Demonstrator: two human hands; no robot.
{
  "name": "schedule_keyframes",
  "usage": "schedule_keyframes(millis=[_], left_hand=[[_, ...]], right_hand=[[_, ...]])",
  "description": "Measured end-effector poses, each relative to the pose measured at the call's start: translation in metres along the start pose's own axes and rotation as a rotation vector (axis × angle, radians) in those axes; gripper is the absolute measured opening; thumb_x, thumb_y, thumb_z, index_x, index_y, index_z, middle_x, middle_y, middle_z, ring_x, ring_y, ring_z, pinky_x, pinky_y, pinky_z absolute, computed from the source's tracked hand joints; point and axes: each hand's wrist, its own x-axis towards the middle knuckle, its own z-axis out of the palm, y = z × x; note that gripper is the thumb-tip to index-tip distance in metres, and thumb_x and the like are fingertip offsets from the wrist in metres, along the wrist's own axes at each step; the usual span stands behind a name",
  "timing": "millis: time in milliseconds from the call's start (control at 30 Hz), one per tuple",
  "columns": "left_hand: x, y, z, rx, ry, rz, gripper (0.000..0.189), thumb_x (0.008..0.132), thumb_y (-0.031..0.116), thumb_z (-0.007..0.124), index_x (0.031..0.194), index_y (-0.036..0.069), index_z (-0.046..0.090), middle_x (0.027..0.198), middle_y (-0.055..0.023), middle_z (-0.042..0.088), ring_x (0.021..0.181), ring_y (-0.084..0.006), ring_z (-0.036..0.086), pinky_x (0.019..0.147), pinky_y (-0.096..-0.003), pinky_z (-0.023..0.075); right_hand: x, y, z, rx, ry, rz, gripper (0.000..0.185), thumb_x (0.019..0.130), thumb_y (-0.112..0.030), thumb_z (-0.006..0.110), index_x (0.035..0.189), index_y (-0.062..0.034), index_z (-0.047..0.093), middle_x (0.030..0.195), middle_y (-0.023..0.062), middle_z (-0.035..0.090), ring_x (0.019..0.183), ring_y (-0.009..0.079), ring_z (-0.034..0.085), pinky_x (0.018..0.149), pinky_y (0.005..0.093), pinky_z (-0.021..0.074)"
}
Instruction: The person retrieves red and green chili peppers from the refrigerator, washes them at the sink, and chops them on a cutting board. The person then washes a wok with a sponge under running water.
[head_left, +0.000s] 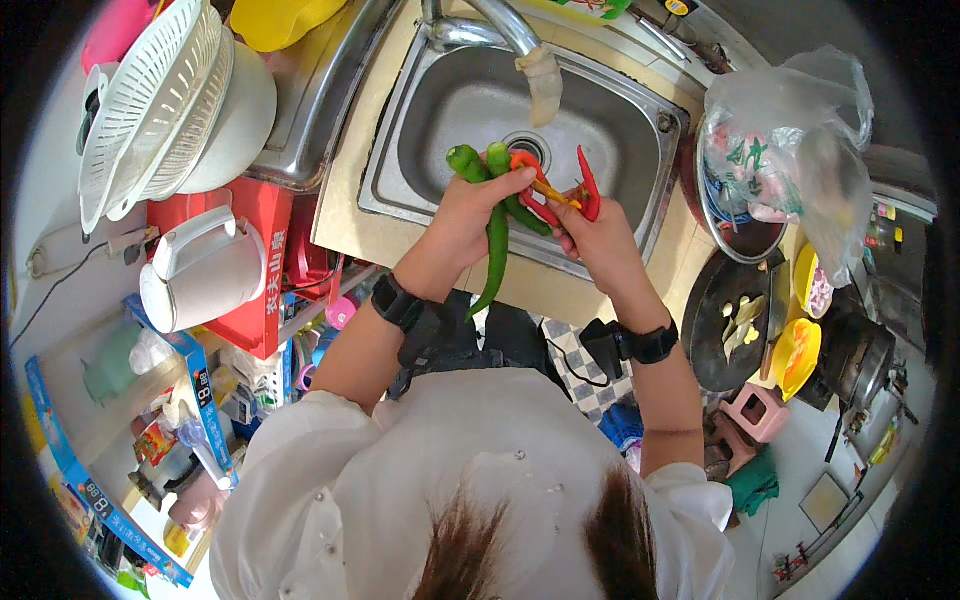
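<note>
Over the front edge of a stainless steel sink (465, 97), my left hand (480, 202) grips long green chili peppers (496, 247), one of which hangs down past the counter edge. A red and orange chili pepper (541, 178) spans the gap between my two hands. My right hand (596, 236) holds small red chili peppers (588, 184) between thumb and fingers, one with its tip pointing up. Some of the peppers are partly hidden by my fingers. Above the basin, the faucet (502, 22) ends in a cloth-like sleeve (544, 86).
White colanders (150, 112) are stacked at upper left, above a white electric kettle (202, 274). At right stand a metal pot (739, 244) under a plastic bag (787, 142), a round dark chopping board (705, 322) with a cleaver (775, 315), and a yellow dish (796, 356).
</note>
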Motion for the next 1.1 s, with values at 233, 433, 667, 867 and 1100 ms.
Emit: schedule_keyframes(millis=[233,433,667,867,1100], left_hand=[[0.004,0.003,0.002,-0.018,0.088,0.03,0.017,0.083,0.008,0.067,0.097,0.003,0.059,0.091,-0.0053,0.064,0.083,-0.0124,0.06,0.073,-0.0279,0.0503],[0.005,0.005,-0.005,-0.082,0.096,-0.008,0.019,0.083,0.009,0.067,0.099,0.003,0.059,0.092,-0.0056,0.064,0.08,-0.0117,0.059,0.07,-0.0259,0.0489],[-0.001,0.009,-0.015,-0.072,0.081,-0.047,0.021,0.082,0.009,0.068,0.1,0.004,0.059,0.087,-0.0033,0.061,0.075,-0.0104,0.055,0.068,-0.0236,0.0458],[-0.019,0.006,-0.021,-0.012,0.091,0.002,0.017,0.081,0.008,0.069,0.095,0.005,0.06,0.083,-0.0011,0.059,0.073,-0.0096,0.055,0.064,-0.0238,0.0443],[-0.048,0.005,-0.056,-0.171,0.037,-0.116,0.016,0.086,0.013,0.065,0.098,0.005,0.058,0.083,-0.0038,0.06,0.07,-0.0121,0.057,0.064,-0.0238,0.0474]], right_hand=[[0.003,0.008,-0.005,0.214,-0.14,0.026,0.024,0.09,-0.023,0.06,0.098,-0.0003,0.06,0.075,0.0031,0.06,0.063,0.0075,0.054,0.056,0.0217,0.0437],[0.002,0.01,-0.006,0.006,-0.123,-0.164,0.023,0.093,-0.02,0.056,0.105,-0.0014,0.058,0.078,0.0026,0.061,0.068,0.0077,0.055,0.061,0.0207,0.0452],[0.002,0.0,-0.003,0.091,-0.058,-0.197,0.022,0.094,-0.02,0.052,0.102,-0.0013,0.06,0.072,-0.0007,0.055,0.064,0.0057,0.047,0.057,0.0211,0.0394],[-0.003,0.004,0.024,-0.306,-0.001,-0.293,0.027,0.091,-0.026,0.058,0.101,-0.0011,0.062,0.078,0.0072,0.062,0.069,0.0137,0.053,0.066,0.029,0.0442],[-0.04,0.043,0.055,-0.121,0.07,-0.227,0.025,0.091,-0.024,0.058,0.098,-0.0003,0.061,0.069,-0.0015,0.053,0.059,0.0055,0.042,0.054,0.0197,0.0335]])
